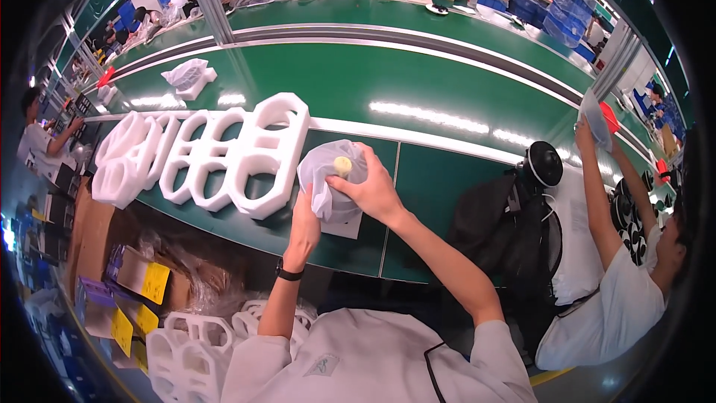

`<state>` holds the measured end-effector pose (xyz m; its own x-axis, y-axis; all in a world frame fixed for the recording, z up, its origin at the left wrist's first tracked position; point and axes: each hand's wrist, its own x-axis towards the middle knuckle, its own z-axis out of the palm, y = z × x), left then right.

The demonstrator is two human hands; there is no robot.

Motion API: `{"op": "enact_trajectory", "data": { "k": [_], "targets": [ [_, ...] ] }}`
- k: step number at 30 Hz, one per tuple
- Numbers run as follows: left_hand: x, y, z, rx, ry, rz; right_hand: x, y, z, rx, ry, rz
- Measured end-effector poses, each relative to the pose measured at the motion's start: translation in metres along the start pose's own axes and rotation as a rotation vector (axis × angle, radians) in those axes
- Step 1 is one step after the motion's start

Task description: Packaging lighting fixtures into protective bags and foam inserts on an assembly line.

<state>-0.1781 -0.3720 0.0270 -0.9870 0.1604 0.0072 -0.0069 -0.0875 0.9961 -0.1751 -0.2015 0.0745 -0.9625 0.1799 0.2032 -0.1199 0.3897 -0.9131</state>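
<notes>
Between my two hands is a round thing in a translucent white plastic bag (328, 158), with a pale yellow round spot on its upper side. What the bag holds is mostly hidden. My left hand (304, 220) grips it from the near left side, below the bunched plastic. My right hand (375, 188) curls round its right side, with the thumb pressed on the bag close to the yellow spot. Beneath it, a flat white piece (345, 225) lies on the green bench. Just left stands a white foam frame (297, 134) with large rounded openings.
More white foam frames (216, 151) line the bench leftward; others (160, 351) lie below. A bagged item (185, 73) rests on foam on the green conveyor (328, 67). To the right are black fabric (481, 213), a black round part (543, 164) and a co-worker holding a translucent bag (594, 121).
</notes>
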Motion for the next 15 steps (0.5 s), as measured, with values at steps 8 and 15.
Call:
{"op": "enact_trajectory", "data": {
  "k": [8,15],
  "targets": [
    [-0.016,0.014,-0.003,0.65,0.09,0.12,-0.004,0.002,0.008,-0.074,0.012,0.059],
    [-0.019,0.009,-0.006,0.575,0.185,0.163,-0.018,-0.009,0.015,-0.068,0.099,0.031]
  ]
}}
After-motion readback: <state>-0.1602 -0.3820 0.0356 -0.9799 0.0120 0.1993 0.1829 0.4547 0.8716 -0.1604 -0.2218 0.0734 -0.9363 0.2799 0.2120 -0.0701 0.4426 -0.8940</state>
